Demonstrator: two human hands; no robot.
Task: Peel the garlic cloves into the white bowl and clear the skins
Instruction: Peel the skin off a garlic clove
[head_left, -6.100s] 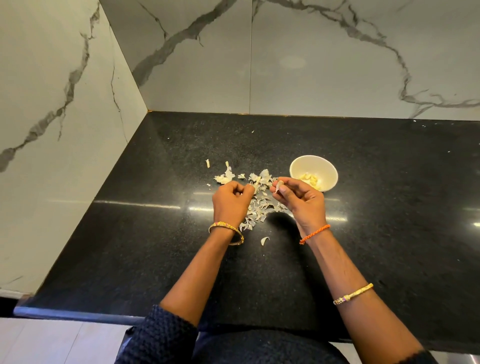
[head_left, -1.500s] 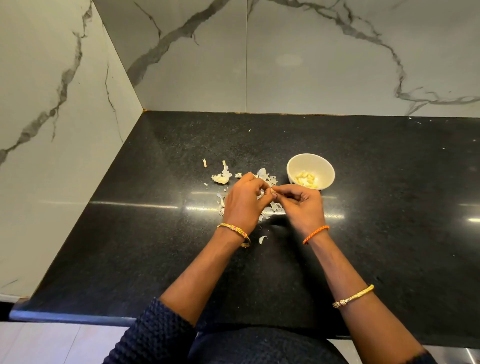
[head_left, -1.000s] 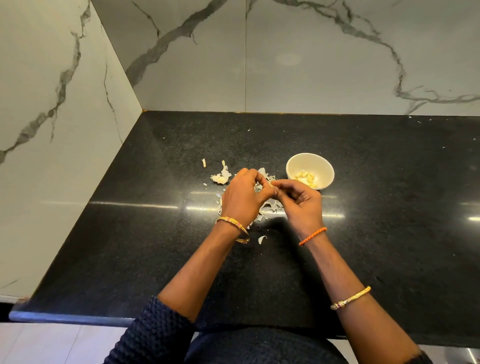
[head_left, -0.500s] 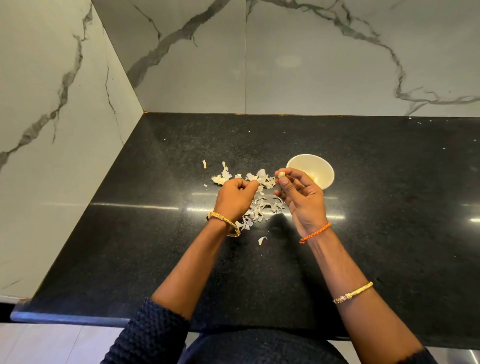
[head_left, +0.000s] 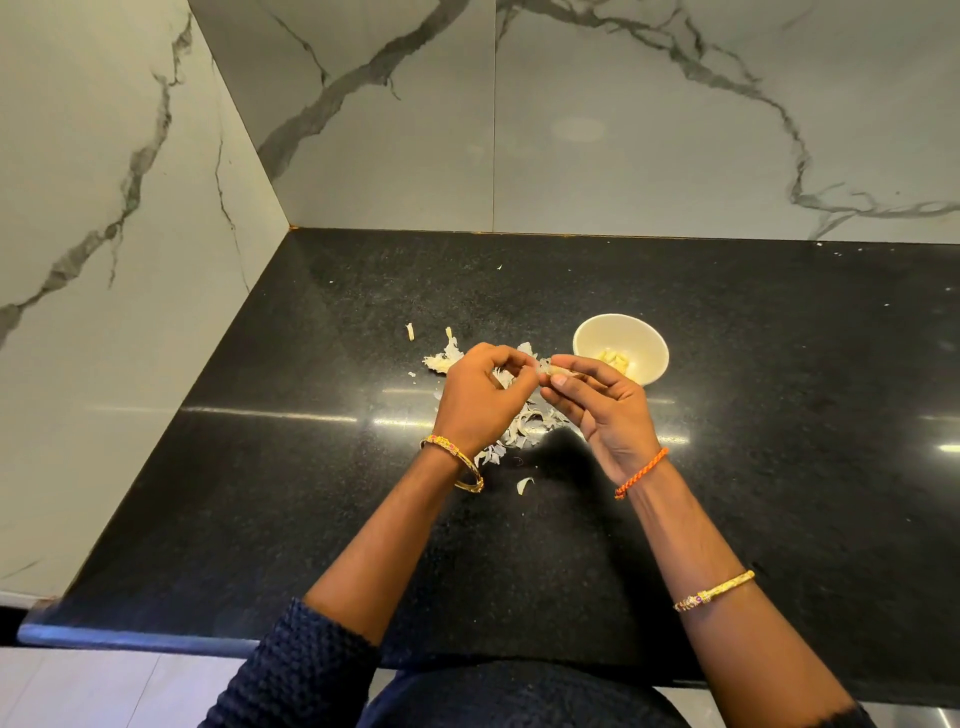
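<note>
**A:** Where are your hands, and what do they hold?

**B:** Your hands meet above the black counter (head_left: 779, 415), just left of the white bowl (head_left: 621, 338). Your right hand (head_left: 605, 410) pinches a garlic clove (head_left: 558, 370) between thumb and fingers; only a pale sliver of the clove shows past your fingertips. Your left hand (head_left: 480, 400) has its fingers curled in against the clove's left end. Whether they grip the clove itself or a bit of its skin, you cannot tell, because the knuckles cover the spot.

**A:** And the bowl?

**B:** It stands upright on the counter, just beyond your right hand, with a few peeled cloves (head_left: 615, 358) lying in the bottom. How many is too small to make out.

**A:** The skins?

**B:** A pile of papery skins (head_left: 514, 431) lies on the counter under and between your hands, partly hidden by them. A few loose scraps sit apart: one near your left wrist (head_left: 524, 485), another further left (head_left: 410, 331).
</note>
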